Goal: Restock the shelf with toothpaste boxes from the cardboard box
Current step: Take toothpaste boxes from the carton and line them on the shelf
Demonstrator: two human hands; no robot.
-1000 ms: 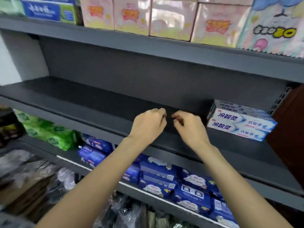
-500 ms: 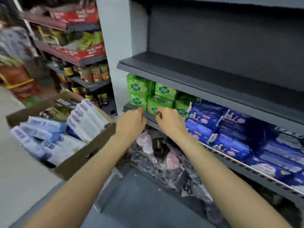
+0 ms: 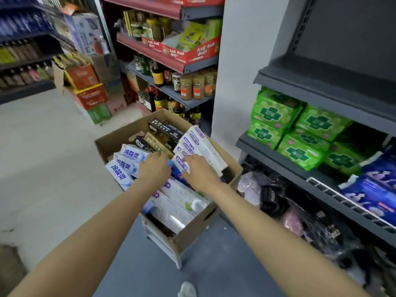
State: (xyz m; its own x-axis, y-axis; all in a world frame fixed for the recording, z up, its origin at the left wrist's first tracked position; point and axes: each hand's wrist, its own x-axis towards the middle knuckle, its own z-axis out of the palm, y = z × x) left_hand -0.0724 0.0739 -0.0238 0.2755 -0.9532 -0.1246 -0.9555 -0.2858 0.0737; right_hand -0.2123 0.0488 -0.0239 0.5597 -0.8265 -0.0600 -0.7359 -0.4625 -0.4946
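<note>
Shop shelves stand all around, and a grey floor [image 3: 53, 168] runs between them. On that floor sits the cardboard box [image 3: 192, 236], full of toothpaste boxes lying on their sides. Blue and white boxes [image 3: 123, 166] lie on the left side of the box. White and purple boxes [image 3: 199, 146] lie on the right side. Their long sides point away from the person, up and a bit to the left.

Both hands reach down into the box. The left hand [image 3: 153, 168] rests on the blue and white boxes, fingers stretched out flat, not gripping yet. The right hand [image 3: 198, 170] lies on a white and purple box; whether its fingers curl round it cannot be told. Each hand is nearest to its own pile.

The dark empty shelf [image 3: 321, 82] is up to the right, above the green packs [image 3: 276, 112]. That is likely where the boxes must go.
</note>
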